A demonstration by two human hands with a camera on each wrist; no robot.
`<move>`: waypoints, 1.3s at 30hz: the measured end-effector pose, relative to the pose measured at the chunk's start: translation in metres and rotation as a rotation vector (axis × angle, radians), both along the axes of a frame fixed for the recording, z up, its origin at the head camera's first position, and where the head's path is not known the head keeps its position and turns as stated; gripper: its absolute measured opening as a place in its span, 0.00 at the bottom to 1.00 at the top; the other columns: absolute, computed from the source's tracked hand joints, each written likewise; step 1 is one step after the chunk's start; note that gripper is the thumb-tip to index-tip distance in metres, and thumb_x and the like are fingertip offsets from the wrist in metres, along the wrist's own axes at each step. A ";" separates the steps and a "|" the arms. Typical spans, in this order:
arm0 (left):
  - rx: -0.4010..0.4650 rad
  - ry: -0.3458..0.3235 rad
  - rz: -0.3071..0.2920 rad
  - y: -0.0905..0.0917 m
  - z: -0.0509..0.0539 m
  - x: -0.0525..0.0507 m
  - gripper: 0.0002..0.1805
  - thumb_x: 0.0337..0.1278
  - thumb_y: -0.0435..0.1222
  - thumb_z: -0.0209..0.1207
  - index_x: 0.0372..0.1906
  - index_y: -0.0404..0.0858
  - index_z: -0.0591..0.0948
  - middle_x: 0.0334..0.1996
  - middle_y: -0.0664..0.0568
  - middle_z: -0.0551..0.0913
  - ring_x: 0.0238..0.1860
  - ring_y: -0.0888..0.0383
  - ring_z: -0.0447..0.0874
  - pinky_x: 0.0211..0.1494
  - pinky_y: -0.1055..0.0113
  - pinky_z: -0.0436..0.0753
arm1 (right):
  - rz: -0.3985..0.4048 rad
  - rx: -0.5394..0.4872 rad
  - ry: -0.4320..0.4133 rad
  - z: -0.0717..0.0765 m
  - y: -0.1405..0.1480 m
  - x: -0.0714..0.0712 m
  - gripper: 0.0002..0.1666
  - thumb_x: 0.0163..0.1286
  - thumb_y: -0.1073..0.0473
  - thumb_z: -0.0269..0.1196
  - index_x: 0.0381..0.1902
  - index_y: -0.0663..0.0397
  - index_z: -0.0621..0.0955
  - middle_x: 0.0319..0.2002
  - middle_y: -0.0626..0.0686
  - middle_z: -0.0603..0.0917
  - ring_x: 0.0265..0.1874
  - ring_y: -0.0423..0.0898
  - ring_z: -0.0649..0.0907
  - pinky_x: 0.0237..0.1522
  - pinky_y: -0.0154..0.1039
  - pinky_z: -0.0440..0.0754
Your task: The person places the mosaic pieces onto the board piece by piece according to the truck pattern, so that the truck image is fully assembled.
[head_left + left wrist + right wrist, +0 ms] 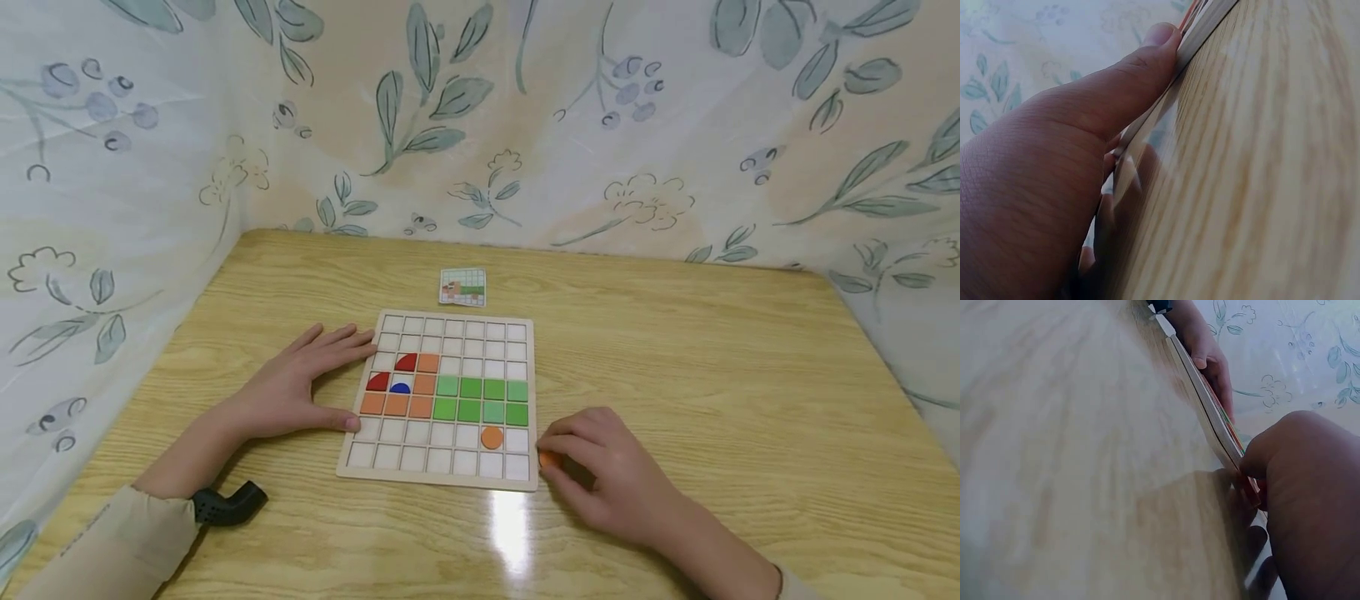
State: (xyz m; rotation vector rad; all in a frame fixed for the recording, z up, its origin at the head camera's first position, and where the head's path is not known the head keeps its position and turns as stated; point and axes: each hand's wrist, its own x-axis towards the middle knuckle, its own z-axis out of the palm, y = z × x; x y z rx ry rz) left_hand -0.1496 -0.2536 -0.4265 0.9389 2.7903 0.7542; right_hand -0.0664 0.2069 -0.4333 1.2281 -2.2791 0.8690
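A square wooden grid board [373, 471] lies on the table, with red quarter-round, orange, light green and green square tiles in its middle rows. One cell holds a blue half-round tile [401, 388], and an orange round tile [492, 437] lies lower right. My left hand [288, 387] is spread along the board's left side, thumb and fingertips touching its edge; the left wrist view shows the thumb [1157, 40] against the rim. Just off the lower right edge, my right hand [615, 475] pinches another orange round tile [551, 459], partly hidden by the fingers.
Behind the board lies a small picture card [462, 287] with a coloured grid pattern. A leaf-patterned cloth [525, 125] rises at the back and sides of the wooden table [675, 358]. A black strap piece [231, 504] sticks out at the left wrist.
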 end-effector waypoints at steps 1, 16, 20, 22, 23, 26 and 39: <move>-0.003 -0.002 0.000 0.000 0.000 0.000 0.59 0.51 0.70 0.76 0.86 0.54 0.68 0.86 0.58 0.63 0.88 0.45 0.52 0.90 0.48 0.38 | 0.003 0.006 -0.001 0.000 0.000 0.000 0.09 0.79 0.53 0.69 0.48 0.51 0.90 0.48 0.44 0.89 0.47 0.44 0.85 0.56 0.37 0.76; -0.005 -0.022 0.016 0.000 0.001 0.003 0.59 0.50 0.70 0.76 0.86 0.54 0.68 0.86 0.58 0.62 0.88 0.45 0.51 0.90 0.47 0.39 | 0.012 -0.017 0.017 -0.001 -0.004 -0.004 0.11 0.82 0.52 0.65 0.46 0.51 0.90 0.46 0.45 0.89 0.46 0.45 0.85 0.56 0.37 0.77; 0.000 -0.019 0.015 0.000 0.001 0.003 0.59 0.50 0.70 0.76 0.86 0.55 0.68 0.86 0.59 0.62 0.88 0.46 0.51 0.90 0.48 0.38 | 0.013 -0.015 0.034 -0.001 -0.006 -0.005 0.11 0.82 0.53 0.64 0.46 0.52 0.90 0.46 0.46 0.89 0.45 0.46 0.85 0.55 0.38 0.78; 0.001 -0.014 0.012 0.000 0.001 0.004 0.59 0.50 0.70 0.76 0.86 0.55 0.68 0.86 0.59 0.62 0.88 0.46 0.51 0.90 0.49 0.38 | 0.012 -0.009 0.042 -0.001 -0.006 -0.006 0.12 0.83 0.54 0.64 0.45 0.52 0.90 0.46 0.46 0.89 0.45 0.46 0.85 0.54 0.39 0.78; 0.002 -0.013 0.011 -0.001 0.001 0.004 0.59 0.50 0.70 0.76 0.86 0.54 0.68 0.86 0.59 0.62 0.88 0.46 0.51 0.90 0.49 0.38 | 0.010 -0.006 0.047 -0.001 -0.006 -0.006 0.12 0.83 0.54 0.64 0.45 0.52 0.90 0.46 0.46 0.89 0.45 0.46 0.85 0.54 0.39 0.79; 0.000 -0.005 0.006 -0.001 0.000 0.004 0.59 0.51 0.70 0.75 0.86 0.54 0.68 0.86 0.59 0.62 0.88 0.46 0.52 0.90 0.50 0.38 | 0.001 -0.004 0.056 0.000 -0.006 -0.007 0.12 0.82 0.54 0.64 0.45 0.52 0.90 0.46 0.46 0.89 0.45 0.46 0.85 0.54 0.38 0.79; -0.013 0.001 0.006 0.001 0.002 0.002 0.59 0.51 0.71 0.75 0.86 0.53 0.69 0.86 0.59 0.62 0.88 0.46 0.52 0.90 0.49 0.39 | 0.077 -0.039 0.068 0.007 -0.035 -0.018 0.08 0.79 0.57 0.68 0.45 0.54 0.90 0.45 0.47 0.90 0.45 0.47 0.86 0.54 0.40 0.80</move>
